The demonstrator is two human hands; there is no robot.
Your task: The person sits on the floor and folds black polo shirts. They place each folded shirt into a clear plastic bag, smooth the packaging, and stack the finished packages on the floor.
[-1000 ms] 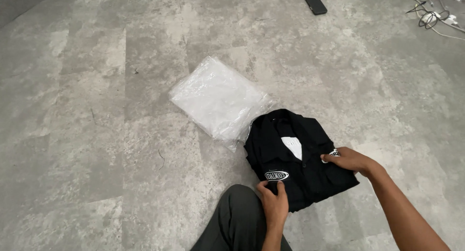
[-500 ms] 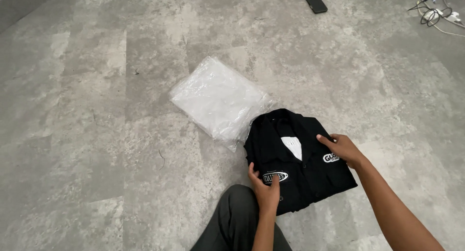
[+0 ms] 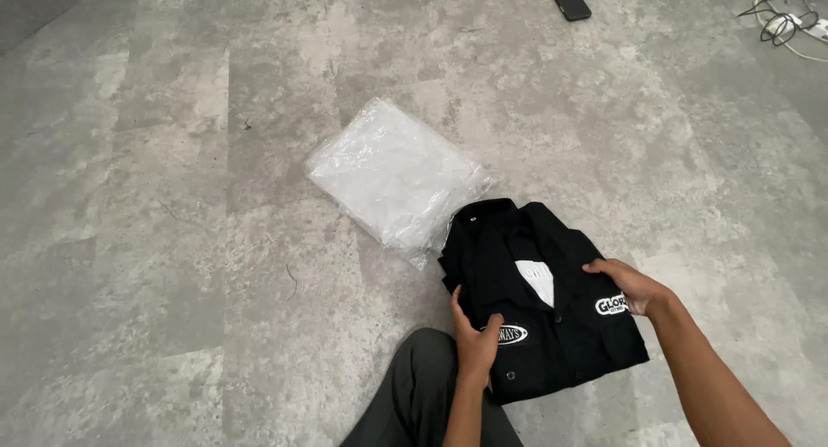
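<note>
A folded black shirt (image 3: 539,305) lies flat on the grey floor (image 3: 172,240), just in front of the person's bent knee (image 3: 423,387), its collar end touching the corner of a clear plastic bag (image 3: 392,175). The left hand (image 3: 476,339) rests open on the near left edge of the shirt, fingers spread beside an oval white chest patch (image 3: 511,334), pressing rather than gripping; the right hand (image 3: 628,285) lies on the right side with fingers curled lightly over the fabric edge next to a second white patch (image 3: 611,306), clamped on nothing that can be seen. To handle the bundle well, both palms should stay flat and opposite each other, so the layers slide or lift as one and the fold lines do not slip. The cloth looks like a matte woven cotton blend, soft yet crisp at the collar and placket, with small dark buttons and a white card showing at the neck. The bag is thin, glossy and crinkled. A dark phone (image 3: 570,0) and some cables (image 3: 780,20) lie well apart on the mottled, stone-like floor.
</note>
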